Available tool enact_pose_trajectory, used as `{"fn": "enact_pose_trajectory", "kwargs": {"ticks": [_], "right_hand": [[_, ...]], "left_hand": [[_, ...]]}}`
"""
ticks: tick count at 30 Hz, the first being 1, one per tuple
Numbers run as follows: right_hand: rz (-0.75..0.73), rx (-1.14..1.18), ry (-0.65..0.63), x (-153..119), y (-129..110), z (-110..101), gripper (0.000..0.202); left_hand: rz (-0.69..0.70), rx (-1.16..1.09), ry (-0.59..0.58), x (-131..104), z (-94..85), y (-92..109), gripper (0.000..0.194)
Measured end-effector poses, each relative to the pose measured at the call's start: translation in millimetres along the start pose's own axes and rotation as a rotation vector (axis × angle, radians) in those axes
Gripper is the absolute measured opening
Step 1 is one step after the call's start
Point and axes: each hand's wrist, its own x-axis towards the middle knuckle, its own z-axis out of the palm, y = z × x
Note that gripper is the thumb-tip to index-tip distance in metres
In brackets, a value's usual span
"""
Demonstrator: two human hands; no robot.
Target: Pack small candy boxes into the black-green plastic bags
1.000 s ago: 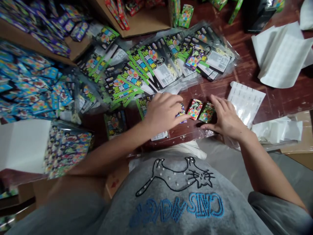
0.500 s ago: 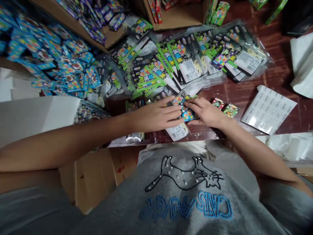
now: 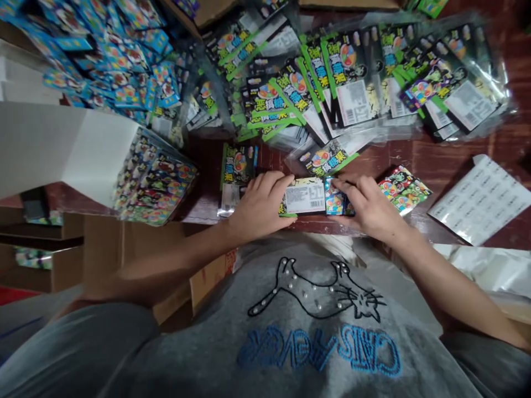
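My left hand [image 3: 262, 203] is closed on the left end of a black and green candy package [image 3: 306, 197], which lies flat near the table's front edge, label side up. At its right end a small blue candy box [image 3: 334, 199] shows, and the fingers of my right hand [image 3: 371, 205] are closed around it. Whether the box is partly inside the package I cannot tell. Just right of my right hand lie a red and a green candy box [image 3: 405, 188], side by side. Another black package [image 3: 238, 168] lies beyond my left hand.
Clear-wrapped black and green packages [image 3: 352, 72] are spread across the back of the table. Blue candy boxes [image 3: 128, 72] are heaped at the back left. An open white box of printed packets [image 3: 155, 177] stands at left. A white printed sheet [image 3: 483, 199] lies at right.
My hands have drawn apart. The package between them now lies lengthwise with its white label visible, the blue box at its right end. The camera view has shifted.
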Motion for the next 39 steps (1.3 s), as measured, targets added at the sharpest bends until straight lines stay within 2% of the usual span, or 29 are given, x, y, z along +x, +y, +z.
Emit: {"fn": "enact_pose_trajectory", "kwargs": {"ticks": [2, 4, 7, 10, 13, 18, 23, 27, 29, 32, 34, 36, 39], "right_hand": [[-0.048, 0.021, -0.052, -5.5, 1.1, -0.2, 0.083], [-0.075, 0.003, -0.063, -14.2, 5.9, -5.2, 0.099], [-0.006, -0.105, -0.034, -31.0, 17.8, -18.4, 0.118], [0.078, -0.143, -0.036, -41.2, 28.1, -28.3, 0.108], [0.1, -0.118, -0.064, -38.4, 31.7, -28.4, 0.1], [0.083, -0.131, -0.017, -30.6, 27.2, -16.4, 0.109], [0.048, -0.153, 0.087, -40.3, 20.6, -4.8, 0.113], [0.129, -0.183, 0.149, -50.2, 15.8, -3.7, 0.116], [0.151, -0.194, 0.152, -51.6, 15.6, -5.2, 0.116], [0.047, -0.157, 0.089, -47.5, 18.3, -6.4, 0.115], [-0.001, -0.12, 0.066, -43.2, 19.4, -5.7, 0.113], [0.065, -0.12, 0.122, -40.7, 17.0, -3.8, 0.107], [0.177, -0.177, 0.197, -43.1, 7.0, -0.2, 0.086]], "left_hand": [[0.071, -0.008, -0.056, 4.2, 1.5, -0.3, 0.089], [0.114, -0.014, -0.092, 8.7, 3.5, -1.7, 0.091], [0.121, -0.026, -0.108, 14.7, 6.8, -3.4, 0.094], [0.138, -0.044, -0.124, 19.5, 9.4, -0.9, 0.093], [0.164, -0.077, -0.144, 23.8, 13.3, 5.0, 0.095], [0.124, -0.129, -0.103, 28.1, 23.2, 10.5, 0.094], [0.119, -0.171, -0.1, 28.7, 28.3, 7.0, 0.095], [0.114, -0.179, -0.094, 28.8, 28.7, 6.0, 0.096], [0.109, -0.182, -0.087, 29.2, 28.6, 6.6, 0.096], [0.156, -0.19, -0.103, 30.4, 28.6, 6.9, 0.096], [0.186, -0.2, -0.114, 31.2, 28.4, 6.0, 0.096], [0.166, -0.215, -0.098, 31.5, 28.6, 4.6, 0.095], [0.125, -0.228, -0.062, 30.8, 29.9, 4.2, 0.094]]}}
